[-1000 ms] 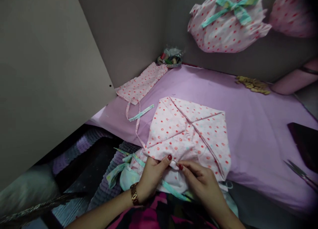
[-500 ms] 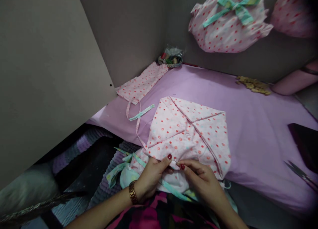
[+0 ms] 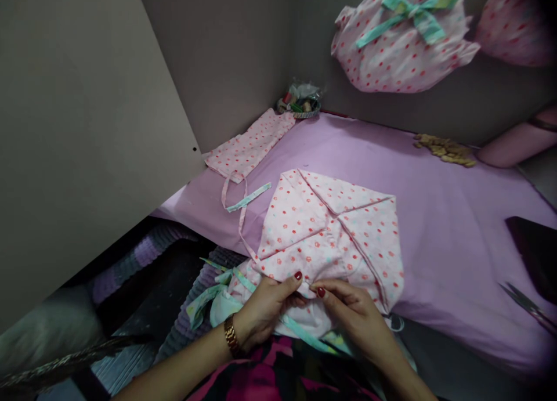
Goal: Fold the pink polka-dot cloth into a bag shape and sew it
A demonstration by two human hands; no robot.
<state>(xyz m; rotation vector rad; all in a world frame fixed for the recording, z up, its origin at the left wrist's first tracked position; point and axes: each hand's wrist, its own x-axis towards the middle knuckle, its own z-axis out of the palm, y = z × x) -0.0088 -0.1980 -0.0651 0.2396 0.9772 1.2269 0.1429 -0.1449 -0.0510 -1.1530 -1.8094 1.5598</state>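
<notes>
A pink fabric piece with small red prints (image 3: 300, 230) spreads from the table edge down to my lap, with seams crossing its upper part. My left hand (image 3: 272, 302) pinches its lower edge, thumb on top. Close by on the right, my right hand (image 3: 348, 308) has thumb and index finger pressed together at the same edge; any needle or thread between them is too small to make out. Mint-green ties (image 3: 304, 334) and more pink cloth lie bunched beneath both hands.
On the purple-covered table (image 3: 444, 238) are scissors (image 3: 524, 302), a dark flat object (image 3: 537, 253), folded pink fabric with straps (image 3: 256, 143), a basket of spools (image 3: 302, 106) and a brownish pile (image 3: 446, 150). A pink bundle with a green bow (image 3: 404, 47) hangs above.
</notes>
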